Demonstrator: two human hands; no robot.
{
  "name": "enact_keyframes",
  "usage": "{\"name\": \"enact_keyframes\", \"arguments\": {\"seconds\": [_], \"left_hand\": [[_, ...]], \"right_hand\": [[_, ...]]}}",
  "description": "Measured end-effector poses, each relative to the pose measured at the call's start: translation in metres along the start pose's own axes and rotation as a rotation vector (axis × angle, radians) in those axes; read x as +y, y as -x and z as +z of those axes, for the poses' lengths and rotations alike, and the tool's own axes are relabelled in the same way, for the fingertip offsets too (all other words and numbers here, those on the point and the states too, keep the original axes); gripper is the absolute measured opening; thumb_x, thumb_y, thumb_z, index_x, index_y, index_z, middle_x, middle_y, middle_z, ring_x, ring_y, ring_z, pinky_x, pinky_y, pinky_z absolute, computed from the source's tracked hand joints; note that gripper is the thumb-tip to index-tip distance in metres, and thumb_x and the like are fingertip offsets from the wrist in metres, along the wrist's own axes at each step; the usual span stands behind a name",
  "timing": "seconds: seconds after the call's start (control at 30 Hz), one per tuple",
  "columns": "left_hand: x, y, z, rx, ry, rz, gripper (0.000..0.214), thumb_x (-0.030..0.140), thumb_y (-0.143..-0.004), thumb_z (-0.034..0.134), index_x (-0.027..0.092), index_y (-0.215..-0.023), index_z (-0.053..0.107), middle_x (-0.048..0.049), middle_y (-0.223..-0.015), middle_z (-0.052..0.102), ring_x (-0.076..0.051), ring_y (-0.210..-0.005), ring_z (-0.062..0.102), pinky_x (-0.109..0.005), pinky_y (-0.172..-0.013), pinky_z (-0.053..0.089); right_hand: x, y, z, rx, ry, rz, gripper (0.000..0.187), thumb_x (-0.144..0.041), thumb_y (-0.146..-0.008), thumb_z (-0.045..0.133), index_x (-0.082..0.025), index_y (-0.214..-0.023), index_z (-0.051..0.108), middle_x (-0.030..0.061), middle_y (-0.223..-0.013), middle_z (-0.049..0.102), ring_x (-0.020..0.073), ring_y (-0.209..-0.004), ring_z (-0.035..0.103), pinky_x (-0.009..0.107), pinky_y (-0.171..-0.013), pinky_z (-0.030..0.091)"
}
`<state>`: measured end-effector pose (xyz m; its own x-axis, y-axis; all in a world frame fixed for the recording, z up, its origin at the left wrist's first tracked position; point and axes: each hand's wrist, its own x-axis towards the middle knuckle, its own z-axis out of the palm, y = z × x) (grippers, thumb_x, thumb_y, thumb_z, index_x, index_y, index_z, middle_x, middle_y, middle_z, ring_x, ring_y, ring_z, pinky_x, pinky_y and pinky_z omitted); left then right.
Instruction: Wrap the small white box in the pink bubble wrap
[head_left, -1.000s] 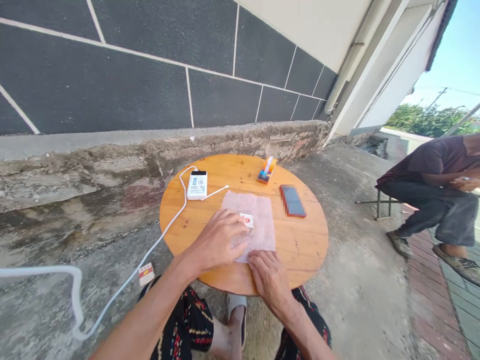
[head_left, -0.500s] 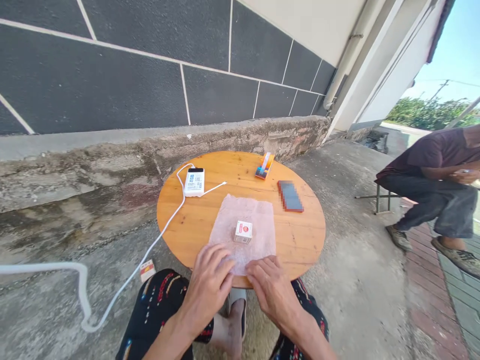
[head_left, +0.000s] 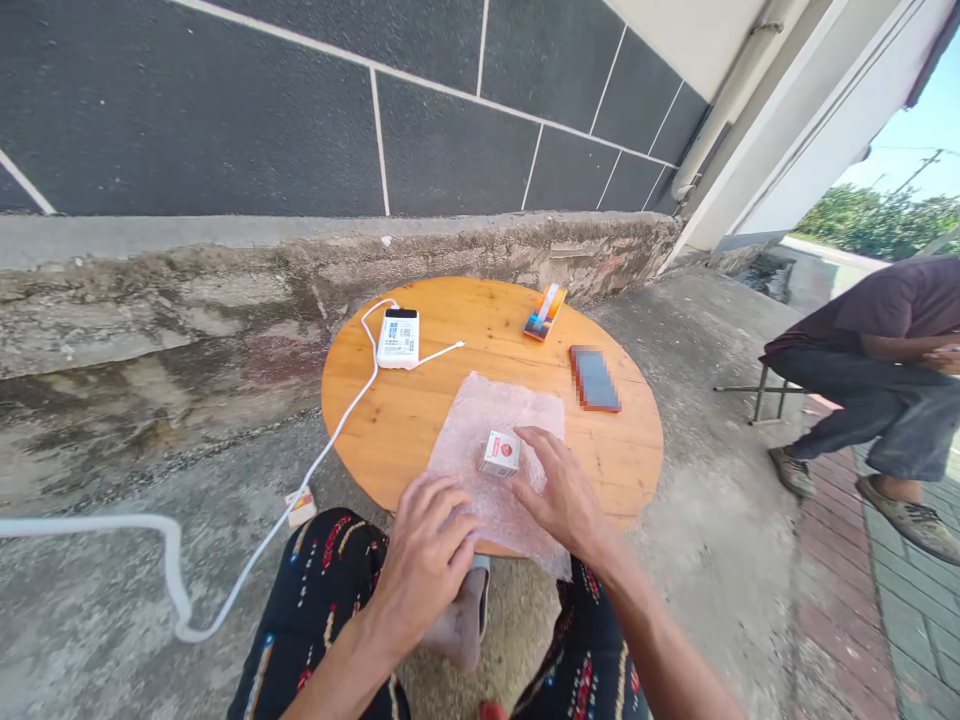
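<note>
A small white box with a red mark point(head_left: 501, 452) stands on a pinkish sheet of bubble wrap point(head_left: 480, 415) spread on a round wooden table point(head_left: 420, 410). My left hand point(head_left: 431, 545) lies flat on the sheet's near edge, fingers stretched out. My right hand point(head_left: 559, 485) rests on the sheet just right of the box, fingers spread and close to it. The sheet's near corner hangs over the table's edge. Neither hand holds anything.
On the table lie a white power bank point(head_left: 398, 337) with a white cable point(head_left: 330, 440), an orange packet point(head_left: 544, 313) and a dark phone point(head_left: 595, 379). A small carton point(head_left: 301, 506) lies on the concrete. A seated person point(head_left: 877, 370) is at the right. A stone ledge runs behind.
My left hand let go of the box and drew back to the sheet's near edge. My right hand moved up beside the box. The sheet slid toward me over the edge.
</note>
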<state>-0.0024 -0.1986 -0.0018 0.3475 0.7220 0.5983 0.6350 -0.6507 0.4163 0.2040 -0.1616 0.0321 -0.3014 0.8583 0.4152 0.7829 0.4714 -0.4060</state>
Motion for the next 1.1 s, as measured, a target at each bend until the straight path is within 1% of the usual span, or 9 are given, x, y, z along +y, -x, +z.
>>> {"name": "enact_keyframes", "arguments": {"seconds": [0.07, 0.2, 0.33, 0.47, 0.57, 0.67, 0.77, 0.97, 1.1], "left_hand": [[0.001, -0.002, -0.002, -0.003, 0.012, -0.001, 0.015, 0.01, -0.079, 0.055, 0.023, -0.081, 0.062, -0.0029, -0.097, 0.064, -0.023, -0.109, 0.052, -0.05, -0.102, 0.038], [0.001, -0.005, -0.005, 0.002, 0.031, 0.001, 0.013, 0.01, -0.081, 0.055, 0.022, -0.081, 0.06, -0.0025, -0.096, 0.064, -0.022, -0.109, 0.052, -0.049, -0.102, 0.037], [-0.001, -0.009, -0.007, 0.0, 0.031, 0.007, 0.012, 0.01, -0.081, 0.055, 0.022, -0.08, 0.059, -0.0025, -0.098, 0.064, -0.022, -0.11, 0.051, -0.049, -0.102, 0.037], [-0.001, -0.011, -0.007, -0.013, 0.031, 0.0, 0.013, 0.01, -0.08, 0.055, 0.022, -0.078, 0.06, -0.0026, -0.098, 0.064, -0.022, -0.111, 0.052, -0.049, -0.104, 0.036], [0.0, -0.011, -0.007, -0.032, 0.048, -0.006, 0.013, 0.012, -0.081, 0.054, 0.022, -0.077, 0.06, -0.0028, -0.095, 0.064, -0.022, -0.107, 0.054, -0.05, -0.103, 0.036], [0.001, -0.011, -0.006, -0.055, 0.068, -0.007, 0.013, 0.012, -0.083, 0.052, 0.023, -0.077, 0.059, -0.0025, -0.09, 0.064, -0.021, -0.098, 0.056, -0.048, -0.099, 0.039], [0.002, -0.012, -0.005, -0.06, 0.071, -0.027, 0.013, 0.012, -0.082, 0.053, 0.022, -0.077, 0.059, -0.0025, -0.089, 0.064, -0.02, -0.091, 0.057, -0.044, -0.091, 0.042], [0.005, -0.014, -0.005, -0.071, 0.072, -0.029, 0.012, 0.012, -0.082, 0.053, 0.021, -0.076, 0.058, -0.002, -0.084, 0.064, -0.019, -0.084, 0.056, -0.039, -0.081, 0.044], [0.007, -0.019, -0.009, -0.106, 0.105, -0.025, 0.012, 0.013, -0.083, 0.052, 0.021, -0.076, 0.057, -0.0011, -0.08, 0.063, -0.018, -0.079, 0.055, -0.037, -0.078, 0.042]], "right_hand": [[0.002, -0.007, 0.005, -0.015, 0.006, 0.006, 0.056, -0.023, -0.082, 0.058, -0.021, -0.135, 0.041, 0.0123, -0.127, 0.054, 0.0266, -0.117, 0.051, 0.046, -0.094, 0.045], [0.004, -0.01, 0.008, -0.035, -0.008, 0.018, 0.052, -0.018, -0.081, 0.058, -0.021, -0.131, 0.045, 0.0106, -0.119, 0.06, 0.0255, -0.108, 0.056, 0.044, -0.09, 0.046], [0.006, -0.007, 0.006, -0.031, -0.005, 0.033, 0.051, -0.019, -0.081, 0.057, -0.02, -0.13, 0.046, 0.0103, -0.121, 0.06, 0.0254, -0.11, 0.055, 0.044, -0.092, 0.044], [0.006, -0.005, 0.005, -0.01, 0.012, 0.03, 0.05, -0.02, -0.081, 0.057, -0.021, -0.129, 0.047, 0.0106, -0.119, 0.061, 0.026, -0.108, 0.056, 0.044, -0.09, 0.046], [0.005, -0.003, 0.005, 0.005, 0.002, 0.028, 0.048, -0.021, -0.081, 0.056, -0.021, -0.129, 0.048, 0.0105, -0.119, 0.061, 0.0257, -0.109, 0.056, 0.043, -0.09, 0.046], [0.004, -0.001, 0.004, 0.017, 0.002, 0.033, 0.048, -0.022, -0.081, 0.057, -0.021, -0.128, 0.049, 0.0107, -0.118, 0.061, 0.0259, -0.107, 0.057, 0.043, -0.089, 0.046], [0.005, 0.001, 0.004, 0.005, -0.001, 0.046, 0.047, -0.022, -0.081, 0.058, -0.02, -0.127, 0.049, 0.0111, -0.117, 0.061, 0.0264, -0.107, 0.056, 0.043, -0.089, 0.046], [0.009, 0.001, 0.005, -0.017, -0.011, 0.04, 0.047, -0.022, -0.081, 0.059, -0.019, -0.127, 0.048, 0.0112, -0.12, 0.06, 0.0258, -0.109, 0.056, 0.043, -0.091, 0.044], [0.012, 0.002, 0.005, -0.022, -0.053, 0.04, 0.048, -0.022, -0.081, 0.06, -0.019, -0.128, 0.048, 0.0113, -0.121, 0.06, 0.0257, -0.111, 0.055, 0.044, -0.093, 0.043]]}}
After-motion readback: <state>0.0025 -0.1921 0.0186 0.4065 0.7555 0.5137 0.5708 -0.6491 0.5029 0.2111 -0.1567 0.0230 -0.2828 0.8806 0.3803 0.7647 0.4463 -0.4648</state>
